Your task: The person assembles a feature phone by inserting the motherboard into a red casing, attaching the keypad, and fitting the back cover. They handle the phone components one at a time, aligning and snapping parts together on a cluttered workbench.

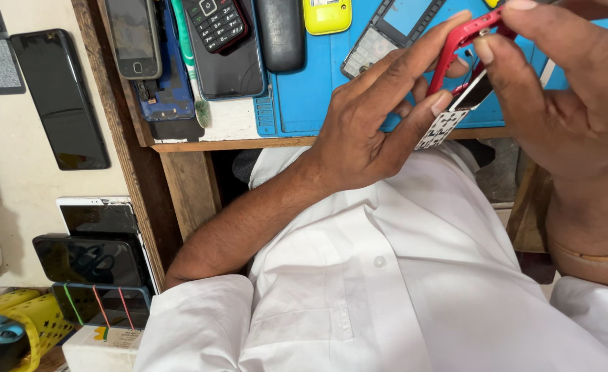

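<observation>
You hold a small red phone frame (pixel 459 52), a thin plastic shell that is open through its middle. It sits tilted on a slant above the near edge of the workbench, its upper end near the top of the view. A white keypad sheet (pixel 442 129) with a grid of dark key marks hangs from its lower end, just over your white shirt. A dark inner part shows between frame and sheet.
</observation>
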